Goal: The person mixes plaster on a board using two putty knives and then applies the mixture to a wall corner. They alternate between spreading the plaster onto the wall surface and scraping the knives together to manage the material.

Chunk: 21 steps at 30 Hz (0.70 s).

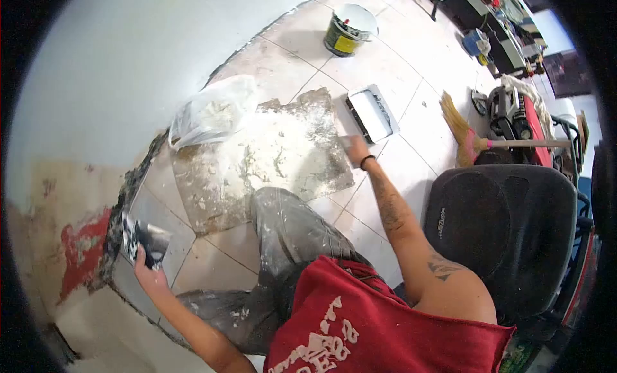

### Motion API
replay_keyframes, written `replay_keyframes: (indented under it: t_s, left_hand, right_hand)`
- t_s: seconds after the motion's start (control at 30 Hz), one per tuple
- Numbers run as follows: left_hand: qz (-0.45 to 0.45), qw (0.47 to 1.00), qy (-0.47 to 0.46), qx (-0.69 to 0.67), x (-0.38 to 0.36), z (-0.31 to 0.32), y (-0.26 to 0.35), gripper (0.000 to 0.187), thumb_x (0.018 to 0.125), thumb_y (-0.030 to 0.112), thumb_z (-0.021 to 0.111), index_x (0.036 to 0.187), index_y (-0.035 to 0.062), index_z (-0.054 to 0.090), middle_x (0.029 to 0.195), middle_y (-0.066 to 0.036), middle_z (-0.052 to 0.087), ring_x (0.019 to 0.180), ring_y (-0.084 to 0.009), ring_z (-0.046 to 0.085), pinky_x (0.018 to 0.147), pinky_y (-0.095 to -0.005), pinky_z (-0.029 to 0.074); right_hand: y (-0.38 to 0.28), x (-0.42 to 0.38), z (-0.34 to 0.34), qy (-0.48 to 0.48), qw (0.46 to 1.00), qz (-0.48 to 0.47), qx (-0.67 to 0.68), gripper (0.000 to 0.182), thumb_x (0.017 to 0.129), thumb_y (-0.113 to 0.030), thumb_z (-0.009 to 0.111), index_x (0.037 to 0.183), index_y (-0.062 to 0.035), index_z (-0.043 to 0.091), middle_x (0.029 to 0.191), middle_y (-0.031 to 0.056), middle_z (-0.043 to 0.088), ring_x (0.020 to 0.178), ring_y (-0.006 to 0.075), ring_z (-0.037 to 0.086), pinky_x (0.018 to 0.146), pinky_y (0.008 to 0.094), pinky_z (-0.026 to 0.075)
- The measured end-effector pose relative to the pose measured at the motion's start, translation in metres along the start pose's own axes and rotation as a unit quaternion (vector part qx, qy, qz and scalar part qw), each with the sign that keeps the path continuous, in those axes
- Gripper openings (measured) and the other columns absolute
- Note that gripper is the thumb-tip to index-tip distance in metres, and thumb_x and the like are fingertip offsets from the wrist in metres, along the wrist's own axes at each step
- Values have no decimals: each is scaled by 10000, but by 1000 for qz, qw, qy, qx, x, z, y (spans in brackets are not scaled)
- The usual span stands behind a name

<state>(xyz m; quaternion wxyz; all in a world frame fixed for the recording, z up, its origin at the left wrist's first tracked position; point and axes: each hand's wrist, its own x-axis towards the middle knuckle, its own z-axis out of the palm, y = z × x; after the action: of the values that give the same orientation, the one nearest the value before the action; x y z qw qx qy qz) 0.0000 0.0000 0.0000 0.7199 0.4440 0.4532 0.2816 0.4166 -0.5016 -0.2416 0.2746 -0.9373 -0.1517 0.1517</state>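
My left hand [150, 276], low on the left side near the wall, grips a dark, flat tool [153, 239] smeared with white. Out in front, my right hand [353, 150] is over the right edge of a worn board [328, 135] covered in white powder and paste; its fingers are blurred and I cannot tell if they hold anything. Just beyond that hand lies a rectangular tray [387, 134] with white material inside. A clear plastic bag [209, 120] with whitish contents rests at the board's upper left corner.
A bucket [342, 44] stands on the tiles ahead. To the right are a straw broom [458, 125], a red and black machine [530, 125] and a large black speaker [504, 238]. The wall [128, 71] curves along the left, with a damaged lower edge.
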Motion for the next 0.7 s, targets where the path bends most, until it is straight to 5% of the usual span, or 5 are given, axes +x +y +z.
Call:
replay_keyframes:
  t_s: [0.1,0.2,0.43,0.5,0.7]
  left_hand:
    - [-49,995,80,-25,0,38,-31,342,827,166,602,1115,-9,544,1083,-85,572,976,-187,542,876,-326,406]
    - [-16,996,76,37,-17,22,-5,315,834,125,579,1115,-8,529,1080,-89,564,963,-188,544,877,-324,414]
    - [0,996,15,86,-44,6,-14,384,803,39,549,1177,-21,483,1142,-114,534,1033,-230,517,901,-347,412]
    - [-47,998,39,33,-56,27,-9,399,800,35,547,1189,-22,477,1152,-119,529,1039,-238,514,908,-349,409]
    - [-61,997,33,27,-52,28,-28,392,817,70,577,1187,-17,479,1139,-112,538,1020,-219,527,895,-327,418]
  right_hand:
    - [66,22,-74,146,987,-4,-72,293,744,-79,538,1018,-23,626,958,226,597,984,357,538,905,382,404]
    - [50,21,-72,-3,996,93,14,304,764,-94,499,1029,-18,627,840,233,632,789,371,602,725,388,467]
    - [35,17,-51,20,974,225,19,321,738,-14,449,1013,4,613,923,270,606,917,389,580,798,418,448]
    - [49,11,-30,103,979,176,6,290,766,-187,554,953,30,594,915,258,604,898,386,577,766,411,452]
    - [32,-22,-18,61,991,96,-69,343,731,-63,558,1069,-3,568,1044,242,542,973,385,527,824,421,435]
